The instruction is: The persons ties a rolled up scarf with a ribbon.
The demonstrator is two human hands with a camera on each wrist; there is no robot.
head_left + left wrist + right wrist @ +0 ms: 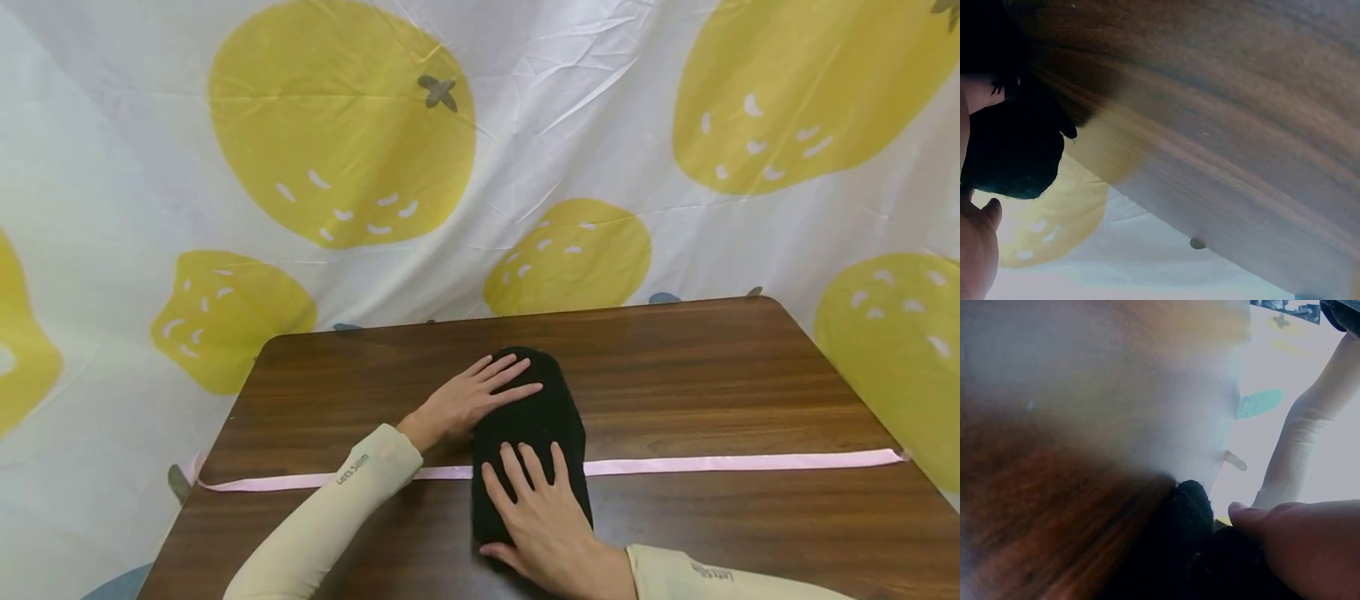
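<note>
Pressing flat on the black cloth (529,433), the left hand (471,398) and right hand (542,510) are lying with straight, slightly spread fingers across the pink ribbon (742,462).

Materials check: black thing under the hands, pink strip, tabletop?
Black item: looks like soft knit or fleece, matte, fuzzy at the edges. Pink ribbon: thin, flat, slight satin sheen, probably woven. Table: dark wood grain, smooth semi-gloss; solid wood or laminate, can't tell.

The head view looks forward and down over the whole table (675,375) from mid-distance. Both wrist views sit low and close, skimming its wood, sharing the black cloth (532,425).
</note>
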